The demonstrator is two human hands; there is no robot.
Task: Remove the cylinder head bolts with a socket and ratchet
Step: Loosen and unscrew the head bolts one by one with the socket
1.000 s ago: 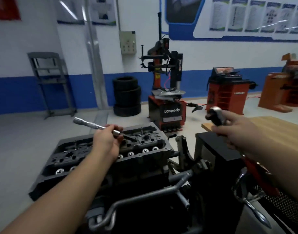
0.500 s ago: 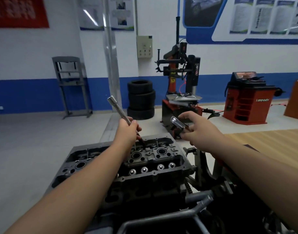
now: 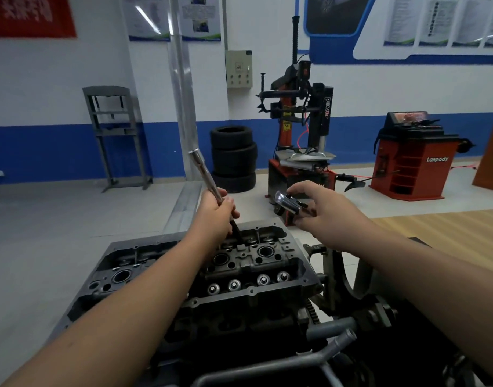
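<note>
Cylinder head (image 3: pixel 234 277) sits close in front, dark and metal, on top of the engine, right under both arms. Round shiny caps sit in a row on its near side, and big round holes sit behind them. No bolt can be told apart among its holes. The left hand (image 3: pixel 216 216) is over the far part of the head, and its fingers are curled tight around a long silver socket bar (image 3: pixel 205 173). The bar leans up and to the left above the fingers. Its dark tip comes out below the fingers and points down at the far edge of the head; I cannot tell if it touches. The right hand (image 3: pixel 323 210) is just to the right of it, past the far right corner of the head. Its fingers pinch a shiny ratchet (image 3: pixel 287 205), whose head sticks out to the left of the fingertips, apart from the bar. Farther back stand a stack of black tires (image 3: pixel 233 157), a red tire machine (image 3: pixel 298 129) and a red cabinet (image 3: pixel 415 160) by the blue and white wall.
</note>
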